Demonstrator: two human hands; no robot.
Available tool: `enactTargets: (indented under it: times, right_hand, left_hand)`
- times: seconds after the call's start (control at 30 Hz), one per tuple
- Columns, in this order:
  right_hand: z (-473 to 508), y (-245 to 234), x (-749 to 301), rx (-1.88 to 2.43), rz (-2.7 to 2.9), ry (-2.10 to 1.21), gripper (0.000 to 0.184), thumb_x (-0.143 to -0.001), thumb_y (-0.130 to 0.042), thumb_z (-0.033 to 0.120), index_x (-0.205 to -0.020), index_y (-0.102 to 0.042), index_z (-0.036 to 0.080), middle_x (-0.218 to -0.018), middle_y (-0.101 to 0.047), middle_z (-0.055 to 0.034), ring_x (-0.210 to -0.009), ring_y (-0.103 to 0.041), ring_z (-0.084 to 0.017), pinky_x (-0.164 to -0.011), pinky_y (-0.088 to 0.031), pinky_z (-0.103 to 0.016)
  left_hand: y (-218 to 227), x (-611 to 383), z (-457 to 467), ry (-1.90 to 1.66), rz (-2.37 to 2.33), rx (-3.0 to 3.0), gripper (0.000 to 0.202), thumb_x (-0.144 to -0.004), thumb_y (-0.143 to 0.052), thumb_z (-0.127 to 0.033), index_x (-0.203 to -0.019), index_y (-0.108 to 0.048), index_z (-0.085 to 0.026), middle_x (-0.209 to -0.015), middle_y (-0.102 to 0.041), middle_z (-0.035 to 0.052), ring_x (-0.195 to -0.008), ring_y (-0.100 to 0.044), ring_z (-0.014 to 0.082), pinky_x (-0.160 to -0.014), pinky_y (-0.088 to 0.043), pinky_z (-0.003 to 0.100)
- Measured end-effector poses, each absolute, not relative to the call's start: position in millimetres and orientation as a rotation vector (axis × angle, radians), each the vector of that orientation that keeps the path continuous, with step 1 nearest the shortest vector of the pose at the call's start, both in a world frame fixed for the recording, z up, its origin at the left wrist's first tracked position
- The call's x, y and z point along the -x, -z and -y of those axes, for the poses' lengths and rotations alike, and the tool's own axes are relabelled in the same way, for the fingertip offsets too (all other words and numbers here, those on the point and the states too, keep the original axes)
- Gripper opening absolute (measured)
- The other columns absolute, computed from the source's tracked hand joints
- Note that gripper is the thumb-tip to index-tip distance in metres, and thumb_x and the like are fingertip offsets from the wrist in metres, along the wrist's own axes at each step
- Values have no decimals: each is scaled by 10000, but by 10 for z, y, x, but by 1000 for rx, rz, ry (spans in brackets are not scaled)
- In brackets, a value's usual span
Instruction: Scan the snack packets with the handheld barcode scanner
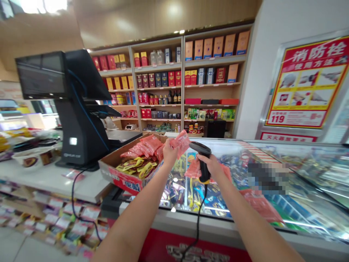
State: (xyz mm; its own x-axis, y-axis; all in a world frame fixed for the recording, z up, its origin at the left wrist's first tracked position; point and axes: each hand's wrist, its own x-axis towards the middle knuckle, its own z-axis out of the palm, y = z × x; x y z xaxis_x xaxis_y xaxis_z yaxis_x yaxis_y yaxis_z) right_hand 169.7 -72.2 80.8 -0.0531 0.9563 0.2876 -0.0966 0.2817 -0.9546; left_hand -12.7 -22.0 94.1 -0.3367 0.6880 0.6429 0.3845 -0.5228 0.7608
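My left hand (pixel 169 153) is closed around a small red snack packet (pixel 180 142), held up over the glass freezer lid. My right hand (pixel 211 165) grips a black handheld barcode scanner (pixel 202 154), its head level with the packet and just to the right of it; the scanner's cable (pixel 198 214) hangs down between my arms. Behind my right hand lies another red packet (pixel 193 169) on the glass. To the left stands an open cardboard box (pixel 124 176) filled with red and yellow snack packets.
A black checkout terminal (pixel 79 112) with two screens stands on the white counter (pixel 54 178) at left. The glass-topped freezer (pixel 300 182) stretches to the right, a red packet (pixel 260 205) lying on it. Shelves of boxed goods (pixel 185 76) line the back wall.
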Motion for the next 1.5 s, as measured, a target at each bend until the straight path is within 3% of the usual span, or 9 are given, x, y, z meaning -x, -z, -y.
enactTargets:
  times: [0.17,0.37,0.47,0.67,0.87,0.97,1.07,1.3,1.5]
  right_hand:
    - [638,-1039,-1331,801,1374,-1104,234,-615,-667,375,-623,-623,145,-519,-644,-28,-362,-564,-144,-358,-431,-237]
    - [530,-983,-954,782,1419,-1159,197,-625,-647,350,-625,-607,157,-535,-648,-24,-349,-552,-137,-357,-432,-245]
    - [520,-905,-946,807,1453,-1160,208,-643,-640,365,-608,-607,162,-507,-637,-28,-357,-548,-141,-365,-427,-249]
    - [617,-802,-1153,888,1383,-1171,236,-648,-641,386,-580,-602,163,-399,-572,-17,-332,-520,-141,-337,-398,-238]
    - [659,-727,-1477,884,1300,-1142,212,-622,-653,367,-603,-615,159,-451,-620,-33,-349,-542,-141,-343,-410,-232]
    - [670,-697,-1700,884,1207,-1151,228,-622,-672,379,-634,-625,156,-465,-626,-30,-353,-537,-142,-345,-415,-240]
    - [677,-664,-1882,831,1091,-1143,238,-623,-691,381,-684,-632,159,-527,-650,-23,-366,-542,-142,-347,-417,-249]
    - [628,-422,-2015,872,958,-1138,245,-613,-707,392,-630,-606,169,-411,-556,11,-345,-520,-153,-362,-403,-264]
    - [647,-318,-2001,922,1009,-1155,262,-613,-720,375,-557,-578,163,-396,-540,7,-327,-476,-125,-349,-382,-251]
  left_hand:
    - [-1270,570,336,-1931,-1729,-1642,412,-665,-590,-63,-1048,-562,-211,-889,-655,14,-814,-607,165,-740,-450,247]
    - [-1134,721,306,-1758,-2042,-1690,438,-680,-518,-10,-1091,-566,-154,-1011,-643,108,-943,-610,217,-832,-452,308]
    - [-1094,711,278,-1615,-2233,-1706,427,-716,-532,-54,-1131,-569,-146,-1145,-574,166,-1011,-587,265,-864,-448,366]
    - [-1143,679,316,-1409,-2444,-1620,289,-794,-519,-168,-1064,-611,-119,-1155,-549,224,-1065,-553,351,-861,-444,458]
    - [-1109,507,397,-1739,-2272,-1887,296,-784,-567,-187,-1078,-601,-191,-1317,-484,163,-1245,-426,343,-994,-361,512]
    - [-933,292,416,-1805,-1792,-2197,186,-796,-554,-173,-971,-614,-200,-1173,-571,118,-1158,-501,260,-999,-385,410]
    - [-622,13,376,-1692,-1570,-2223,82,-760,-638,-252,-806,-604,-193,-941,-620,113,-1024,-558,270,-949,-416,403]
    - [15,-404,136,-1552,-1691,-1785,482,-585,-763,-508,-504,-383,-222,-708,-573,110,-1054,-548,362,-914,-402,457]
    - [119,-433,136,-1350,-1523,-1796,309,-486,-827,-266,-552,-531,-206,-568,-524,10,-760,-600,264,-818,-452,411]
